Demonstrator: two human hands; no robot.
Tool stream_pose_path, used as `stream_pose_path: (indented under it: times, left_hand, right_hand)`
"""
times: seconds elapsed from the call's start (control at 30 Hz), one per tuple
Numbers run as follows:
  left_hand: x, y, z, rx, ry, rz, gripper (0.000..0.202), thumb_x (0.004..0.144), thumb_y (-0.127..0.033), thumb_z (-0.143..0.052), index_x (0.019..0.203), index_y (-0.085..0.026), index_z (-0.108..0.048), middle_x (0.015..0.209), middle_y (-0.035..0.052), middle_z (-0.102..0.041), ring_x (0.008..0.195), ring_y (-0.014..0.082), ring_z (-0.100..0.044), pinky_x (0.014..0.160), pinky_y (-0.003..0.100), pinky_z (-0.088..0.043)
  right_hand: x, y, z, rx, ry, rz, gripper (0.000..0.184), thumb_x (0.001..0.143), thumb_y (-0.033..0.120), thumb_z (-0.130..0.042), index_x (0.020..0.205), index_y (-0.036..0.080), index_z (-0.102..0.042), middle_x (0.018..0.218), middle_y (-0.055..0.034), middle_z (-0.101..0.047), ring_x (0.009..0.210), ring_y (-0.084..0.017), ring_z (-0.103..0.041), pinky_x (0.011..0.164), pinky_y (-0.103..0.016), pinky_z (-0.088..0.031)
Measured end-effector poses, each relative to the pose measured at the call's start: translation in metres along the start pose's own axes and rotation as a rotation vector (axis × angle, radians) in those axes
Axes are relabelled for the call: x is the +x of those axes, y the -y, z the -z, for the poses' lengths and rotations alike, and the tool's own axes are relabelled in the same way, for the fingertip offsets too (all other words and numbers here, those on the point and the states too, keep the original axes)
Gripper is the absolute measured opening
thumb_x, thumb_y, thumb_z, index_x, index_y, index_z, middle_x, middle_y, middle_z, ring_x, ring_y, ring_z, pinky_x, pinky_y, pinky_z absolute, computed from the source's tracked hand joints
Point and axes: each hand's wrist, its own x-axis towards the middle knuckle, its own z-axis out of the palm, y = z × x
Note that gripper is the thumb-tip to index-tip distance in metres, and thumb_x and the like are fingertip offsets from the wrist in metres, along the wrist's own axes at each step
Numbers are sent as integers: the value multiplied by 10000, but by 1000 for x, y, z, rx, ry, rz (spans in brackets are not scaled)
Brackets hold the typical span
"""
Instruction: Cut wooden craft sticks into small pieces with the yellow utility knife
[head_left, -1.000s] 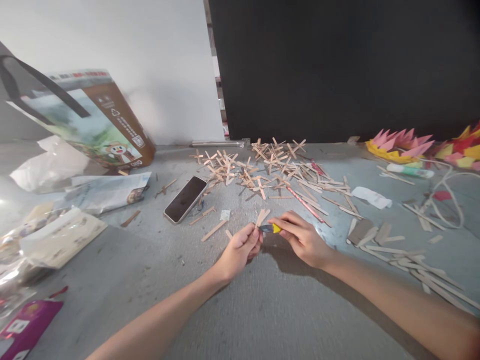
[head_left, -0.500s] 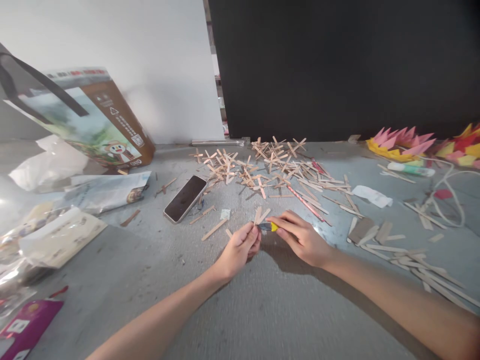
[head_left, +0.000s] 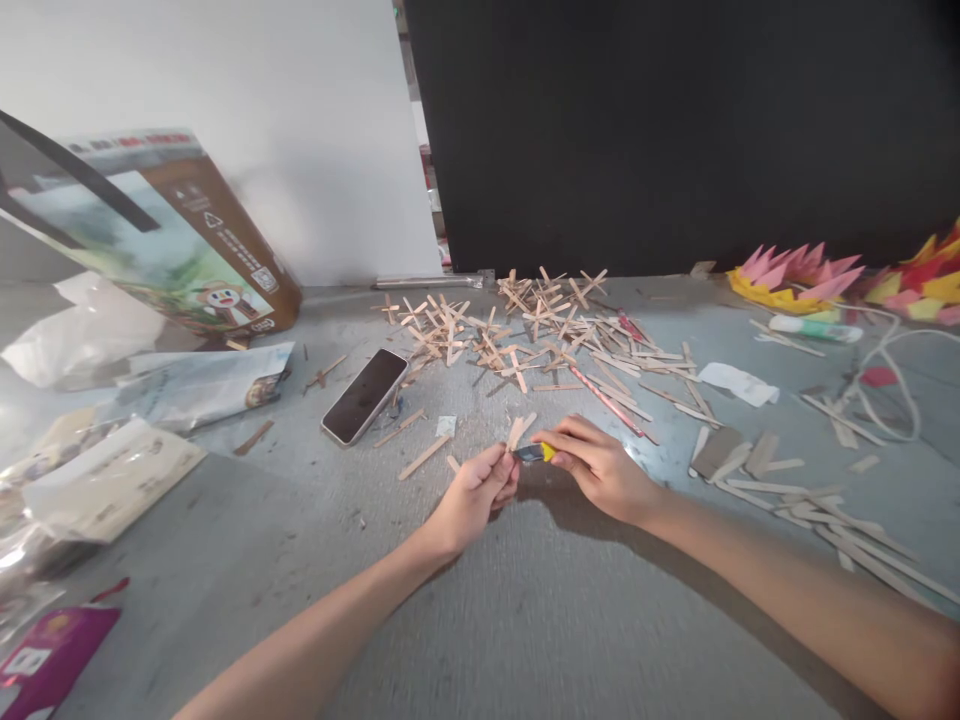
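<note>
My left hand [head_left: 480, 487] is closed in a pinch around wooden craft sticks [head_left: 517, 430], whose light ends fan out above the fingertips. My right hand [head_left: 596, 468] grips a utility knife [head_left: 548, 453] by its yellow handle. The dark blade points left and meets the sticks right at my left fingertips. The parts of the sticks inside the left hand are hidden. Behind both hands lies a heap of crossed wooden sticks [head_left: 517, 330], and a red patterned strip [head_left: 607, 400] rests at its right side.
A phone [head_left: 365, 397] lies left of the heap. Loose flat sticks [head_left: 825, 510] spread on the right near a white cable [head_left: 892, 370] and a pink-yellow paper crown [head_left: 795, 280]. A printed bag [head_left: 217, 250] and plastic packets [head_left: 202, 385] occupy the left. A black panel [head_left: 675, 140] stands behind.
The whole view has shifted slightly, so the surroundings sit a little further left. Both hands keep their grips, with the blade still against the sticks.
</note>
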Motion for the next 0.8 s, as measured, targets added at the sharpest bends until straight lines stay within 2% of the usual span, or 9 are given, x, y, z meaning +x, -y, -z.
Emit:
stream_pose_path:
  times: [0.1,0.2,0.8]
  left_hand:
    - [0,1,0,30,19,-8,487,1047,-652,-459,850,-207,-455,637,-98,-246,543,84,-202,502,227,-185]
    - [0,1,-1,68,19,-24,490,1046,-653,-470,842,-208,-444,663,-84,-285,564,88,-216,507,232,-193]
    - [0,5,-4,-20,20,-41,449,1064,-614,-468,865,-214,-428,659,-94,-243,564,88,-205,522,244,-188]
  right_hand:
    - [-1,-2,-1,3,5,12,379,1111,196,-496,1445,297,-642,1024,-77,-653,955,-241,-600,830,-388,-520]
    - [-1,-2,-2,6,11,26,385,1108,178,-487,1447,287,-634,1025,-80,-651,959,-244,-586,840,-395,-515]
    - [2,2,-2,4,-15,25,365,1105,187,-498,1422,282,-650,992,-75,-645,931,-242,-580,819,-390,-511]
